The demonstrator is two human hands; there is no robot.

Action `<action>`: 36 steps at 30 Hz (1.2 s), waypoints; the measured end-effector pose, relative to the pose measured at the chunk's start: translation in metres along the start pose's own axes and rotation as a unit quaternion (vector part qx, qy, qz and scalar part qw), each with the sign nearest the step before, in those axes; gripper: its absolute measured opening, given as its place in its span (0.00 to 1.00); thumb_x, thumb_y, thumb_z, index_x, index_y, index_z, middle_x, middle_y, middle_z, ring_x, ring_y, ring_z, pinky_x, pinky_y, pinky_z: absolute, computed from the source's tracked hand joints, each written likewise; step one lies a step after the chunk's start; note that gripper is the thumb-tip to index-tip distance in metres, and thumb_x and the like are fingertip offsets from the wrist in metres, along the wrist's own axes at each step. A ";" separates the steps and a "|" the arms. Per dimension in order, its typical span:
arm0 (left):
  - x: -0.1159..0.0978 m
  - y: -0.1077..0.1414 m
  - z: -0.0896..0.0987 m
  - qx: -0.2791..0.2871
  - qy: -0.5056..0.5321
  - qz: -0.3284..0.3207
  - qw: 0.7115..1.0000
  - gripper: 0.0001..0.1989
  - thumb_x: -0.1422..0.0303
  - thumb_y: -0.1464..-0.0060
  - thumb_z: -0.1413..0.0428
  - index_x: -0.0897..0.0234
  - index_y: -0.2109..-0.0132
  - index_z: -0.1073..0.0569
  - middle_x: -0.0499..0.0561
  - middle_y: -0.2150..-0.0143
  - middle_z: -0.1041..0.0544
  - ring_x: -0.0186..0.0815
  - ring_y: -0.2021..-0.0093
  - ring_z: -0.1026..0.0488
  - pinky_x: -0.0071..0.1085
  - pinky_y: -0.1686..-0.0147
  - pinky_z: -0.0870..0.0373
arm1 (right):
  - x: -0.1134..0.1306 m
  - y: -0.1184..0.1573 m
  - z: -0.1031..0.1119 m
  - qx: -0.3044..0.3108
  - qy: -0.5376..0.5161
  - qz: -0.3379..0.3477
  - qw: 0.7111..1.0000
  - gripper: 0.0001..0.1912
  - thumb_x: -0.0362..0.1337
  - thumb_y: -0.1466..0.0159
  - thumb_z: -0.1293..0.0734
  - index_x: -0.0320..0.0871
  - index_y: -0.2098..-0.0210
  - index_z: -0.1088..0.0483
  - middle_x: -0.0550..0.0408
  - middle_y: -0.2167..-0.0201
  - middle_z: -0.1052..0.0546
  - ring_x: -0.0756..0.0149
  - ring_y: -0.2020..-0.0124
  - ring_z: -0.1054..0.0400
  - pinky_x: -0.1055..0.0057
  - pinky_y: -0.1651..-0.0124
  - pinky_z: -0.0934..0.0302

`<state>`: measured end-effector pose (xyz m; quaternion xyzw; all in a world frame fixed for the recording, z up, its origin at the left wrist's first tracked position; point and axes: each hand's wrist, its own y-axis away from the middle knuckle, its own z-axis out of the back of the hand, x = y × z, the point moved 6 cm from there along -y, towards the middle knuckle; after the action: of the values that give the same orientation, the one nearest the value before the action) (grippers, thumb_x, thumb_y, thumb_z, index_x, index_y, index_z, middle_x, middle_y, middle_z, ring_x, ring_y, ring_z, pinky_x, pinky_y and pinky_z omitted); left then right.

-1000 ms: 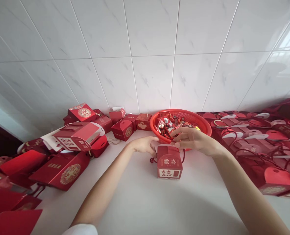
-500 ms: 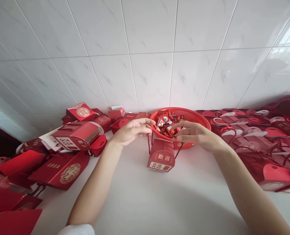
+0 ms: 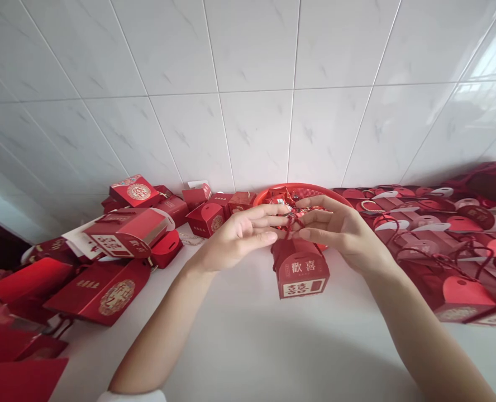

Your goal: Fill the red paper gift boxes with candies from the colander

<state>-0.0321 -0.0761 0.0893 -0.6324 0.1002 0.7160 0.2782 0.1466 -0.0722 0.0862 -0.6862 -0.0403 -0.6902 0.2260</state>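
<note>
A small red candy box (image 3: pixel 301 271) with gold characters and a cream double-happiness panel is in the middle, in front of the basket. Its dark red cord (image 3: pixel 290 224) is gathered above the lid. My left hand (image 3: pixel 239 237) has its fingertips on the cord from the left, thumb and fingers bent inward. From the other side, my right hand (image 3: pixel 338 230) closes its fingers on the same cord. Both hands meet over the box top, which they partly hide. Whether the cord is being knotted cannot be made out.
Behind the hands, a red plastic basket (image 3: pixel 315 192) holds wrapped candies (image 3: pixel 280 195). A heap of red boxes (image 3: pixel 124 231) lies to the left. Rows of boxes with corded handles (image 3: pixel 430 245) fill the right side. A tiled wall (image 3: pixel 256 134) bounds the white tabletop (image 3: pixel 248 346).
My hands have come together over the box, bringing the two sides of the cord inward. The box has shifted slightly right, and its cord is now bunched above the lid.
</note>
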 end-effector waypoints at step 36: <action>0.003 -0.008 -0.015 -0.087 -0.225 -0.080 0.967 0.10 0.64 0.37 0.45 0.63 0.59 0.22 0.51 0.59 0.20 0.40 0.55 0.24 0.34 0.54 0.29 | 0.001 -0.001 -0.003 -0.021 0.019 0.000 1.000 0.16 0.30 0.48 0.30 0.43 0.59 0.29 0.59 0.73 0.25 0.69 0.72 0.32 0.71 0.69 0.39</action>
<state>-0.0154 -0.0758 0.0854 -0.4828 -0.0783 0.8213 0.2937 0.1435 -0.0722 0.0873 -0.6773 -0.0213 -0.7041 0.2122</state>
